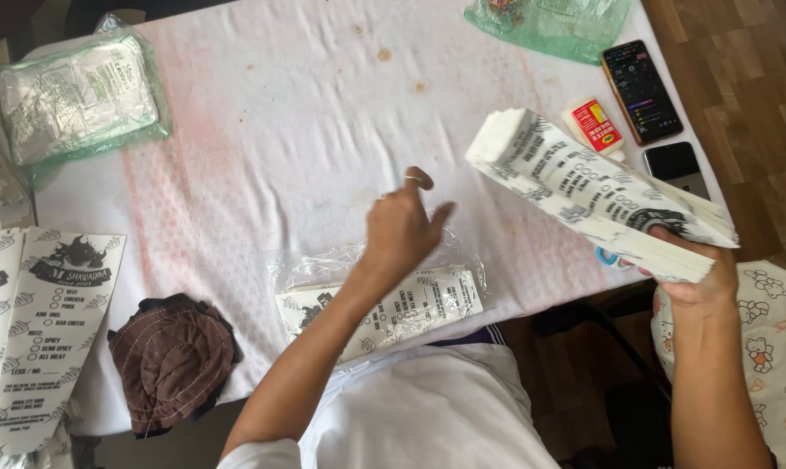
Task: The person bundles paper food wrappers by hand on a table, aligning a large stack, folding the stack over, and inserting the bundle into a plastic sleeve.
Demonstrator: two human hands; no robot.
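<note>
Right hand clutches a half-cropped bag stack; left hand hovers loosely curled, empty.

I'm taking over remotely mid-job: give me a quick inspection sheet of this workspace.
Surface: table under a stained white cloth.
Job's things: thick stack of printed paper bags; plastic-wrapped bag pack at the near edge.
Clutter: two green wrapped bundles, brown cloth, two phones, small red-labelled box.
Hands: right hand grips the stack; left hand over the pack, fingers curled, empty.
Cables: nothing seen.
Surroundings: wooden floor, loose bags at left.
</note>
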